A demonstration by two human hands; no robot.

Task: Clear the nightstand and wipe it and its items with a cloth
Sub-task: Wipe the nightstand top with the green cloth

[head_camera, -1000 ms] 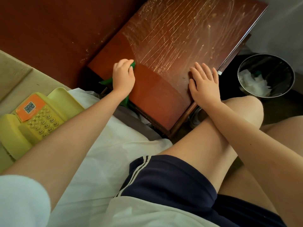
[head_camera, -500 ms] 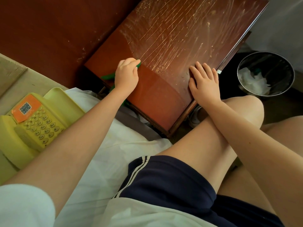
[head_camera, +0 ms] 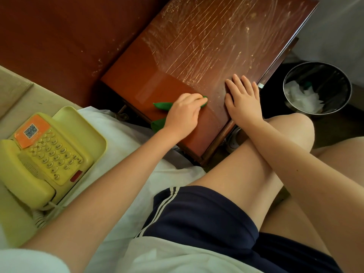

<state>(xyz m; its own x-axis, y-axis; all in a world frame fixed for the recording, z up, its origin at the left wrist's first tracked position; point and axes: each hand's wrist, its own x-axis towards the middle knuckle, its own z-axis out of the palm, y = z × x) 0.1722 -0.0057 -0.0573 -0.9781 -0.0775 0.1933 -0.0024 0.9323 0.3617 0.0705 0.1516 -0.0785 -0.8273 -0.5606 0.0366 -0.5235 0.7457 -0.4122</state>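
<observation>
The left hand (head_camera: 183, 113) curls round the green cloth (head_camera: 162, 105) at the near edge of the bench (head_camera: 206, 46) — soft and light, probably best bunched under the palm — while the right hand (head_camera: 243, 101) lies flat on the top beside it.

Most of the green cloth (head_camera: 161, 106) hides under the left hand (head_camera: 183, 115); the scratched reddish wooden surface (head_camera: 216, 46) is cut off up top.

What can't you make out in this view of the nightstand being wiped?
Head view:
Green cloth: mostly hidden under the left hand.
Nightstand: rear cut off by the top edge.
Phone keypad labels: too small to read.
Bin contents: white material, too dim to identify.
</observation>
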